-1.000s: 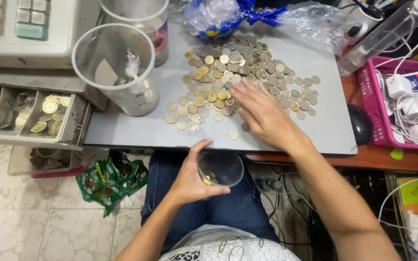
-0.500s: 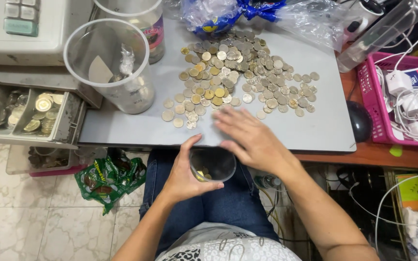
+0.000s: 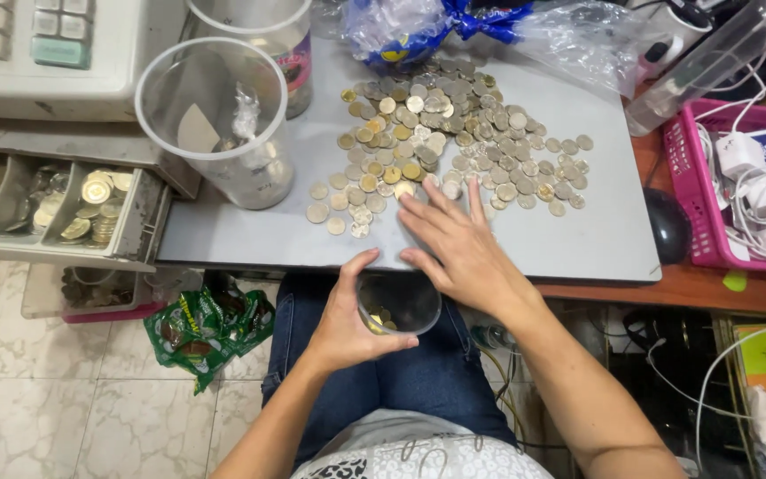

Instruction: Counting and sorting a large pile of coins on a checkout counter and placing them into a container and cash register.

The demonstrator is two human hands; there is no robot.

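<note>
Left hand (image 3: 347, 324) wrapped around small clear cup (image 3: 398, 303), thumb up on near rim, fingers curled on cup wall; cup held just below front edge of grey tabletop (image 3: 250, 235), over lap in blue jeans (image 3: 436, 381). A few coins visible in cup bottom. Right hand (image 3: 454, 244) flat on tabletop, palm down, fingers (image 3: 423, 213) spread and extended, grasping nothing, fingertips touching near edge of coin pile (image 3: 454, 142). Pile of mixed silver and gold coins spread across table centre. Large clear plastic cup (image 3: 214, 120) upright left of pile, second one behind it. Open cash drawer (image 3: 55, 208) with sorted coins at far left, cash register keypad (image 3: 19, 35) above. Clear plastic bags (image 3: 489, 31) behind pile. Pink basket (image 3: 729, 186) with white chargers and cables at right. Green snack packets (image 3: 210, 328) on tiled floor.
</note>
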